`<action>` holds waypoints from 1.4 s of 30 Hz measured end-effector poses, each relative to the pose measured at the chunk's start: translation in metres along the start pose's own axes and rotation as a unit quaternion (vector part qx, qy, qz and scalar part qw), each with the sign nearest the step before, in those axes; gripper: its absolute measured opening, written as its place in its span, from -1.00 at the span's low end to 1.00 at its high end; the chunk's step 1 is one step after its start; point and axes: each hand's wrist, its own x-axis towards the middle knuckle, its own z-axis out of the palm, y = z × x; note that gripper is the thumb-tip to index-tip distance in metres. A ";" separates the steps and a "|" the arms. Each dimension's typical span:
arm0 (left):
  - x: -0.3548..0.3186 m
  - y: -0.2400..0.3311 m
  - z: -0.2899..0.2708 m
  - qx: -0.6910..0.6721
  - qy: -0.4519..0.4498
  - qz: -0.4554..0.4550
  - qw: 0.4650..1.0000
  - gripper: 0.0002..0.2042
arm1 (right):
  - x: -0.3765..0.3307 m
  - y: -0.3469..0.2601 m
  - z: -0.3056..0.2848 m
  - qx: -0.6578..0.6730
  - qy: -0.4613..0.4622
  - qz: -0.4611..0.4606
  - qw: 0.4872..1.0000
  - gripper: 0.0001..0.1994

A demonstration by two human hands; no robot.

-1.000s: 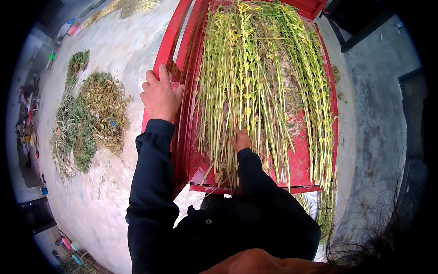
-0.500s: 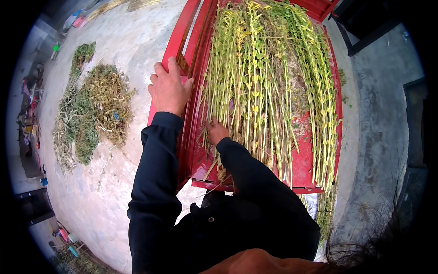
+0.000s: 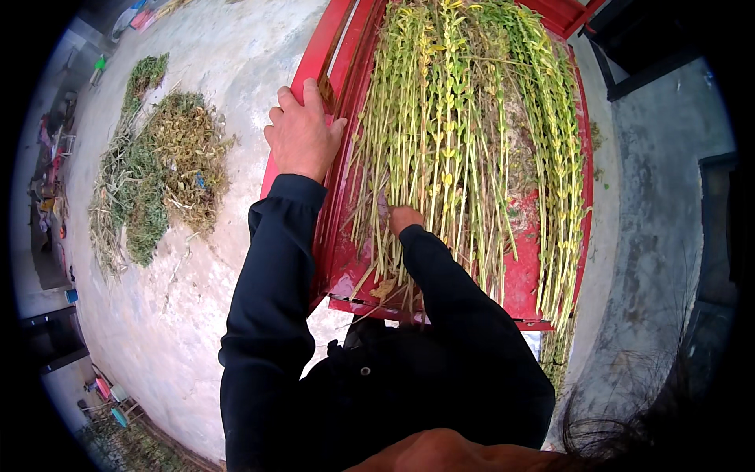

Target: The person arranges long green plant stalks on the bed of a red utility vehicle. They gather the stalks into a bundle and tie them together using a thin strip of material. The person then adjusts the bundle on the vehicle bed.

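Note:
Long green-and-yellow leafy plant stalks [image 3: 450, 141] lie lengthwise in a red cargo bed [image 3: 525, 275], their leafy tops at the far end and bare stems toward me. My left hand [image 3: 305, 138] grips the red side rail [image 3: 318, 47] at the bed's left, fingers over the top and thumb on the inner side. Among the stems on the left part of the pile is my right hand [image 3: 404, 219], closed about some of them; its fingers are partly hidden by the stalks.
Heaps of dried and green plants [image 3: 185, 149] lie on the pale concrete floor [image 3: 181, 315] to the left. A dark-framed opening [image 3: 629, 55] is at the far right. Against the left wall stand assorted household things [image 3: 51, 177]. More stalks [image 3: 558, 350] hang below the bed's near right corner.
My right hand has moved a little right, deeper among the stems, and its fingers are now more hidden. My left hand stays on the rail. The whole view has shifted slightly.

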 end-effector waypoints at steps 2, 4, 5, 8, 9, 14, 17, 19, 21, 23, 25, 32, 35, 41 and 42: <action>0.000 -0.001 0.000 0.006 0.010 0.002 1.000 -0.34 | 0.009 -0.012 -0.003 0.032 -0.021 0.024 0.999 -0.78; -0.001 -0.004 0.000 0.012 0.018 0.003 1.000 -0.34 | 0.014 -0.032 -0.010 0.077 0.001 0.043 0.996 -0.65; -0.001 -0.006 0.000 0.015 0.022 0.004 1.000 -0.33 | 0.018 -0.045 -0.019 0.080 -0.016 0.065 0.995 -0.62; -0.001 -0.005 -0.002 0.013 0.005 -0.002 1.000 -0.33 | 0.030 -0.062 -0.027 0.107 -0.038 0.106 0.988 -0.56; 0.000 -0.005 -0.003 0.012 -0.005 -0.005 1.000 -0.32 | 0.032 -0.063 -0.025 0.125 -0.026 0.112 0.985 -0.57; 0.001 0.002 -0.004 0.019 0.006 0.008 1.000 -0.32 | 0.053 -0.039 -0.002 0.191 -0.004 0.130 0.973 -0.63; 0.001 -0.001 -0.002 0.022 0.011 0.007 1.000 -0.31 | 0.048 -0.045 -0.011 0.213 -0.042 0.150 0.965 -0.68; 0.000 -0.004 -0.001 0.026 0.011 0.007 1.000 -0.31 | 0.044 -0.054 -0.023 0.206 -0.060 0.158 0.964 -0.70; -0.001 -0.006 0.000 0.025 0.006 0.001 1.000 -0.30 | 0.038 -0.066 -0.031 0.183 -0.056 0.156 0.969 -0.70; 0.001 -0.002 -0.001 0.022 0.009 0.006 1.000 -0.30 | 0.043 -0.062 -0.020 0.169 -0.029 0.150 0.974 -0.69; 0.001 0.000 -0.001 0.024 0.016 0.012 1.000 -0.30 | 0.048 -0.058 -0.008 0.173 -0.016 0.157 0.972 -0.69; 0.002 -0.003 0.000 0.027 0.021 0.013 0.999 -0.31 | 0.045 -0.044 0.012 0.246 0.084 0.172 0.950 -0.76; 0.002 -0.003 0.000 0.029 0.021 0.010 0.999 -0.31 | 0.037 -0.046 0.018 0.220 0.141 0.132 0.956 -0.76; 0.001 -0.003 0.000 0.028 0.027 0.016 0.999 -0.32 | 0.044 -0.043 0.024 0.155 0.121 0.106 0.975 -0.83; 0.001 -0.004 0.000 0.026 0.026 0.016 0.999 -0.32 | 0.042 -0.045 0.023 0.171 0.125 0.109 0.971 -0.84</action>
